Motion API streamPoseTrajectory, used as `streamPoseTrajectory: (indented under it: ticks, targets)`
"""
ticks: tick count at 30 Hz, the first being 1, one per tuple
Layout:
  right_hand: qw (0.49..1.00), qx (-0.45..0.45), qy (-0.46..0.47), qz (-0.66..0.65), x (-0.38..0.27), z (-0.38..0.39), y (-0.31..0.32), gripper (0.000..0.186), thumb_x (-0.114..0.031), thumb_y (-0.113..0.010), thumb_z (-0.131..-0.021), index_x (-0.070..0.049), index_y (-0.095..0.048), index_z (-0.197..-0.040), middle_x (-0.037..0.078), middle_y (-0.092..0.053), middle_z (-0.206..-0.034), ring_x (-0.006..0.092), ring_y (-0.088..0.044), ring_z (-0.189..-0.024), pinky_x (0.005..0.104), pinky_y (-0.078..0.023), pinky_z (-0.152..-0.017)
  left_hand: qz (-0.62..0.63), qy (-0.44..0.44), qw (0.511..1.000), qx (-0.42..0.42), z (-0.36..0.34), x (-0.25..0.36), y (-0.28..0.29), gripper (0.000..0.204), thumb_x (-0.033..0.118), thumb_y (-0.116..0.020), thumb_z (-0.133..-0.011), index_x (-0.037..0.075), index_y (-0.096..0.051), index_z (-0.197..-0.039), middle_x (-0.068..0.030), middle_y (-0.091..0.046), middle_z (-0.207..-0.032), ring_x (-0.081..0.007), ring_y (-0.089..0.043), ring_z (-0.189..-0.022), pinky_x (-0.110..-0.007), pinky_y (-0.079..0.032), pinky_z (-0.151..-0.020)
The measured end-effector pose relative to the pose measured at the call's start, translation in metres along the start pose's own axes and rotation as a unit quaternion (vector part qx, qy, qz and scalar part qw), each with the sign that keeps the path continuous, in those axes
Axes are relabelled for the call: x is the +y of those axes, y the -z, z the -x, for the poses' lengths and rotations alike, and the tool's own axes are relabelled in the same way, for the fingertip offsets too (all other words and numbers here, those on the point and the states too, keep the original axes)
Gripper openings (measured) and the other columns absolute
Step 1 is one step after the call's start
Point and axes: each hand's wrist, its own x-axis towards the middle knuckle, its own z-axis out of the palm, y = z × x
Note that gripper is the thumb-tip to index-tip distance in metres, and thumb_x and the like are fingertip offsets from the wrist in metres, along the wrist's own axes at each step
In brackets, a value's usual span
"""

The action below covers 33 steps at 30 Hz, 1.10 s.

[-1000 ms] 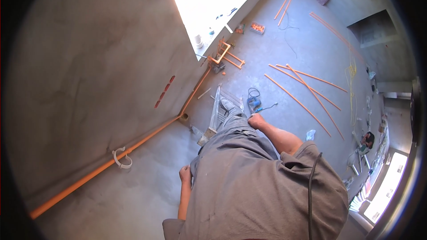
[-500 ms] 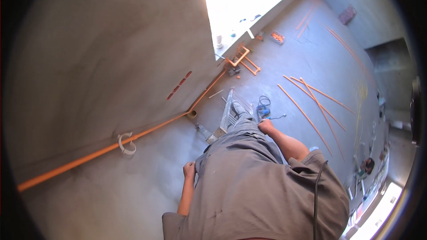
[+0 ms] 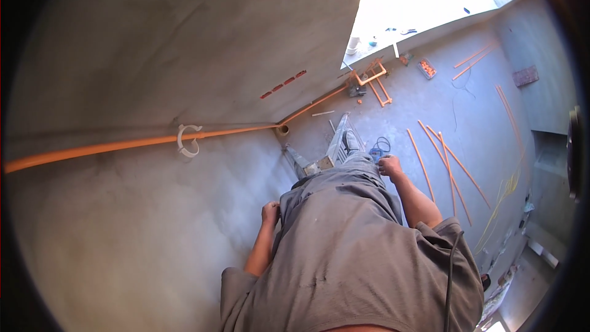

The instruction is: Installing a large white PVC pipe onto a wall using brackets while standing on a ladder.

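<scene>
My left hand point(image 3: 270, 212) is closed beside my left hip, against the edge of my grey trousers. Closed at my right thigh, my right hand point(image 3: 389, 165) also rests against the trousers point(image 3: 362, 163). Whatever either hand may hold is hidden in its curled fingers. Below me stands a dusty metal stepladder point(image 3: 337, 146), with my shoe showing on it. An orange pipe point(image 3: 117, 145) runs along the wall to my left, out of touch of both hands. A white open ring point(image 3: 188, 141) hangs around it.
A blue power tool point(image 3: 377, 153) with a cord lies on the floor past my right hand. Several loose orange pipes point(image 3: 421, 165) lie to the right. Farther off are an orange pipe frame point(image 3: 372, 75), a box of orange fittings point(image 3: 426, 68) and a bright window opening point(image 3: 418, 6).
My view has turned to the left, so the window, floor pipes and wall pipe sit differently in the picture. Both hands stay closed by my hips, the left slightly higher.
</scene>
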Motion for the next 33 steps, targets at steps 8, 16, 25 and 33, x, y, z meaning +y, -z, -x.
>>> streamPoseTrajectory:
  ticks: [8, 16, 25, 33]
  targets:
    - [0.997, 0.014, 0.041, -0.059, -0.039, 0.023, -0.019, 0.011, -0.009, -0.048, -0.085, -0.002, -0.056, -0.081, 0.001, -0.043, -0.057, 0.0140, -0.041, -0.043, 0.0292, -0.029, -0.036, 0.058, 0.038, 0.998, -0.003, 0.005, 0.008, -0.005, 0.018, 0.015, -0.059, -0.084, 0.002, -0.072, -0.088, -0.0066, -0.067, -0.073, -0.0155, -0.063, -0.060, -0.029, -0.051, -0.053]
    - [0.999, -0.035, -0.013, -0.035, -0.019, 0.004, 0.003, 0.012, -0.003, -0.060, -0.081, 0.000, -0.060, -0.093, 0.008, -0.058, -0.068, 0.0176, -0.055, -0.049, 0.0293, -0.044, -0.041, 0.113, 0.074, 0.991, -0.015, 0.008, 0.010, -0.004, 0.017, 0.014, -0.059, -0.084, 0.003, -0.071, -0.088, -0.0055, -0.065, -0.073, -0.0156, -0.062, -0.061, -0.030, -0.052, -0.054]
    - [0.991, -0.082, -0.039, -0.102, -0.034, 0.001, -0.008, 0.013, -0.001, -0.059, -0.082, 0.001, -0.057, -0.095, 0.004, -0.051, -0.062, 0.0127, -0.046, -0.044, 0.0269, -0.035, -0.037, 0.106, 0.062, 0.992, 0.004, 0.017, -0.002, -0.010, 0.015, 0.014, -0.060, -0.082, 0.003, -0.071, -0.083, -0.0055, -0.065, -0.071, -0.0150, -0.061, -0.060, -0.029, -0.050, -0.053]
    - [0.982, 0.048, 0.051, 0.173, -0.022, -0.006, -0.009, 0.013, -0.008, -0.057, -0.085, 0.000, -0.061, -0.094, 0.005, -0.053, -0.062, 0.0141, -0.047, -0.045, 0.0298, -0.037, -0.037, -0.142, -0.309, 0.940, 0.029, -0.030, -0.058, -0.018, 0.029, 0.024, -0.052, -0.086, 0.001, -0.060, -0.071, -0.0202, -0.061, -0.072, -0.0340, -0.059, -0.065, -0.043, -0.044, -0.060]
